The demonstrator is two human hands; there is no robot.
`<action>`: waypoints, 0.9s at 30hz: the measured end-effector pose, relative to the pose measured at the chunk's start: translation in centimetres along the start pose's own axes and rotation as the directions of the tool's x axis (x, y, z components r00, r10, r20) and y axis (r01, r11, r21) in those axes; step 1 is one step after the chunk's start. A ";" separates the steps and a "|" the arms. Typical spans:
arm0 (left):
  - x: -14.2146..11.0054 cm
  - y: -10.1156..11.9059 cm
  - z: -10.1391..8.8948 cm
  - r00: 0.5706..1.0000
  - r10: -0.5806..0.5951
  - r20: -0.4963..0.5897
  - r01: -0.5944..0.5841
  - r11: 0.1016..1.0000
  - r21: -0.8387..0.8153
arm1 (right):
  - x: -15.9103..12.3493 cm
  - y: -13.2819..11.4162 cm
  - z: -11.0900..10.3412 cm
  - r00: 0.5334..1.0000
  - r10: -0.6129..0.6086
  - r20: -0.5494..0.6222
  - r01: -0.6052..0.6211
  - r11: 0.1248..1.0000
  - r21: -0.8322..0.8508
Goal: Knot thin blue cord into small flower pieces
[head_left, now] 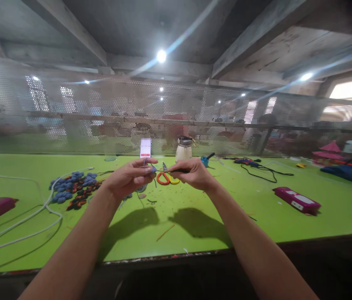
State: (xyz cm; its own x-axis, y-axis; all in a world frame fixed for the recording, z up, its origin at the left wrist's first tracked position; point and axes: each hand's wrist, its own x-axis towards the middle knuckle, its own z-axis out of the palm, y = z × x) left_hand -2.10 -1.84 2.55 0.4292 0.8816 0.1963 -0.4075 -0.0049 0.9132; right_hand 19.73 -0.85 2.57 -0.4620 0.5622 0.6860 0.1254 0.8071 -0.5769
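Note:
Blue-purple yarn (153, 170) is pinched in my left hand (132, 176), with a strand looped over the raised index finger and a tail hanging below. My right hand (194, 173) is closed round a crochet hook (177, 170) with a dark handle. Its thin tip points left into the yarn work; the exact stitch is too small to make out. Both hands are raised above the green table (207, 241). Just behind the gap between them lie scissors (163, 178) with red and yellow handles. To the left is a pile of blue and dark-orange crocheted pieces (74, 187).
At the back stand a phone (145, 147) and a cream bottle (184, 149), with a small blue pot (205, 161) beside them. A white cable (53, 212) curls at left. Purple power strips (297, 201) lie on both sides. Mesh (126, 112) borders the table's far edge.

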 end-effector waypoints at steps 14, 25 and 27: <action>0.7 -0.9 -0.2 0.994 0.101 0.035 -0.104 0.988 0.118 | 0.1 0.9 1.0 0.968 0.250 0.018 -0.244 0.921 0.303; 0.6 -0.9 1.4 0.936 0.352 -0.017 -0.300 0.822 0.483 | 0.2 0.6 1.7 0.920 0.385 0.078 -0.388 0.858 0.337; 0.8 -1.3 1.6 0.919 0.394 -0.025 -0.323 0.788 0.524 | 0.3 0.7 2.2 0.893 0.449 0.034 -0.427 0.821 0.378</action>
State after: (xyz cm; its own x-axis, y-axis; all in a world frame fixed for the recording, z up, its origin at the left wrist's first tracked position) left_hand 0.05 -1.87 2.13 0.2140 0.8200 0.5309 -0.0371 -0.5362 0.8433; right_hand 17.75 -0.53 1.35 -0.3861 0.8581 0.3384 -0.0316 0.3543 -0.9346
